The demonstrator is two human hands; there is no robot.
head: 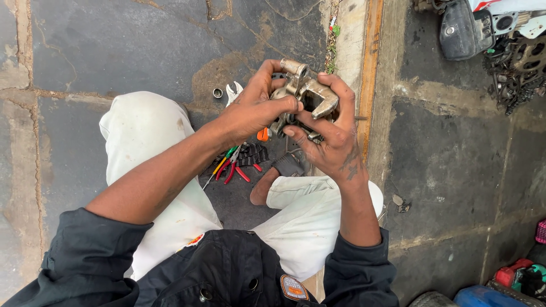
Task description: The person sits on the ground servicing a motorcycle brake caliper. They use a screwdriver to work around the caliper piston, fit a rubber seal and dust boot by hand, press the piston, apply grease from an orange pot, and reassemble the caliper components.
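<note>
Both hands, left and right, fingers clasped around one grimy, dull-metal caliper casting.

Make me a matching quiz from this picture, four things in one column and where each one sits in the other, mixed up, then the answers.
Things:
1. metal brake part
2. red-handled pliers
3. small metal ring
4. blue container

Places:
A. on the ground by itself, left of the left hand
B. at the bottom right edge of the view
C. held up between the left hand and the right hand
D. lying on the ground between the person's legs

Pairs: 1-C, 2-D, 3-A, 4-B
</note>
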